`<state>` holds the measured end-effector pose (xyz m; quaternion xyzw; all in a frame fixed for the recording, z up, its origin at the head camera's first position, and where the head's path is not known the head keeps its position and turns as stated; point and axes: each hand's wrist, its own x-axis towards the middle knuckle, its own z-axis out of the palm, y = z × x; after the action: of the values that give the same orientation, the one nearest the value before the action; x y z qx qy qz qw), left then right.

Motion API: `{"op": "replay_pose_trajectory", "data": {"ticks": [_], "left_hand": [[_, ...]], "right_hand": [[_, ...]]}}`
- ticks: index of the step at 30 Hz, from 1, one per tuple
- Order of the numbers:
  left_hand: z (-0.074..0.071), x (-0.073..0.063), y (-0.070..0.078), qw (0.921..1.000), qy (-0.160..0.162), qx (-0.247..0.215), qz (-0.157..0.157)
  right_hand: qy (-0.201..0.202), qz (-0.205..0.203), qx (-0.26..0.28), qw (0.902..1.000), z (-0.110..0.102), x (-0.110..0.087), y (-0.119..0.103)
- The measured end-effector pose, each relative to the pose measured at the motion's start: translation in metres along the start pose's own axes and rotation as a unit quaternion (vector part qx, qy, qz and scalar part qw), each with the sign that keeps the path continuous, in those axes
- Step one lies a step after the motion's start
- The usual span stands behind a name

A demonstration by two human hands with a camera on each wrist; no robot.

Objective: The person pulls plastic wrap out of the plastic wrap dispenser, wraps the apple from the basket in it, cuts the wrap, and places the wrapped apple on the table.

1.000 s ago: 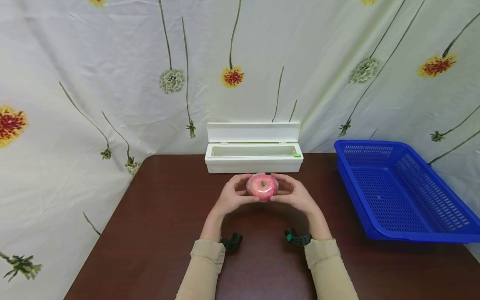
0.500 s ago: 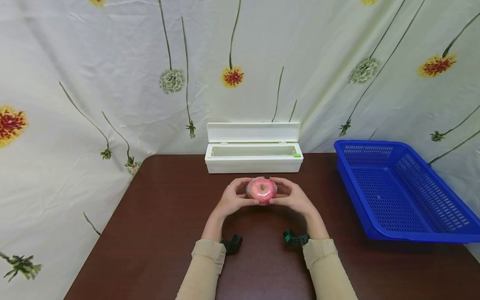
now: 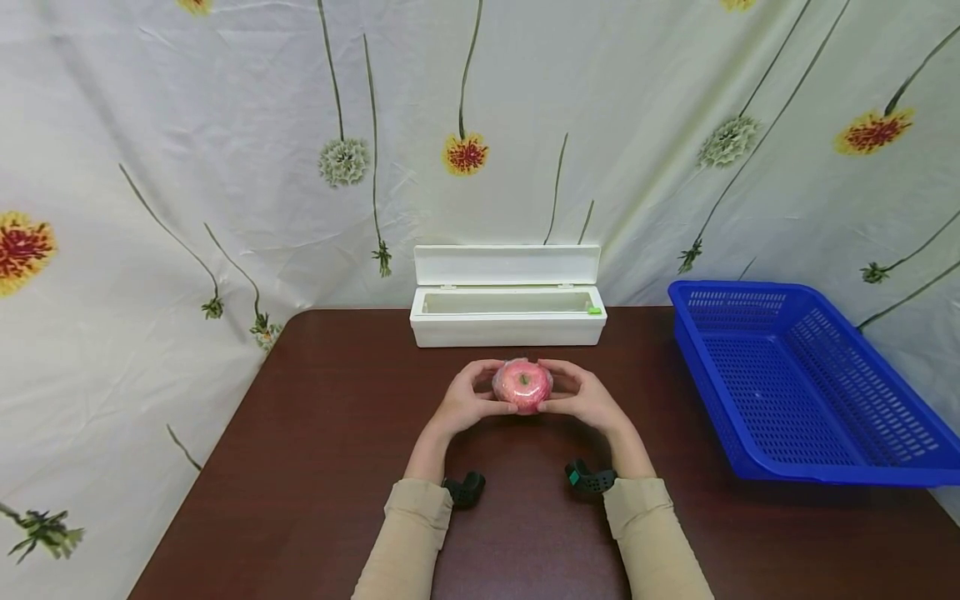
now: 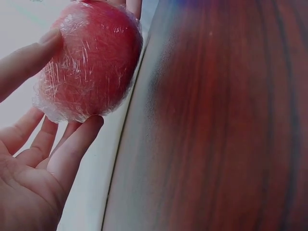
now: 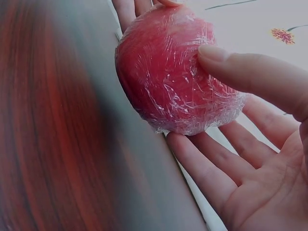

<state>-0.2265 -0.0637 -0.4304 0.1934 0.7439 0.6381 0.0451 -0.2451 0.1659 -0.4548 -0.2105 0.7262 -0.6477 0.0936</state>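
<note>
A red apple wrapped in clear cling film is held up between both hands, over the table in front of the white box. My left hand grips its left side, thumb on the near face and fingertips farther back. From the right, my right hand grips it the same way. In the left wrist view the film on the apple is crinkled and bunched toward that hand's palm. The right wrist view shows the apple with the film gathered likewise on the palm side.
A long white box with its lid raised and a small green piece on its rim stands at the table's back. On the right sits a blue plastic basket. A flowered curtain hangs behind the brown table.
Both hands have drawn the wrapped apple slightly toward the person, away from the white box. Their grip looks the same, and the box and basket have not moved.
</note>
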Motion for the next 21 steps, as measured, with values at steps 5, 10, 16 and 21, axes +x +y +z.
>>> {"op": "replay_pose_trajectory", "data": {"ticks": [5,10,16,21], "left_hand": [[0.000,0.000,-0.002,1.0000,-0.004,0.004,0.001],[0.000,0.003,-0.012,1.0000,-0.002,0.007,0.004],[0.000,0.010,-0.035,0.9998,0.014,0.011,-0.008],[0.001,0.010,-0.039,0.9995,0.021,0.022,-0.009]], "right_hand": [[0.000,0.003,0.001,1.0000,0.000,0.000,0.002],[-0.001,0.008,0.002,1.0000,0.000,0.000,0.004],[0.002,0.016,-0.005,0.9999,0.000,0.000,0.005],[0.001,0.023,-0.009,0.9997,0.001,0.000,0.003]]}}
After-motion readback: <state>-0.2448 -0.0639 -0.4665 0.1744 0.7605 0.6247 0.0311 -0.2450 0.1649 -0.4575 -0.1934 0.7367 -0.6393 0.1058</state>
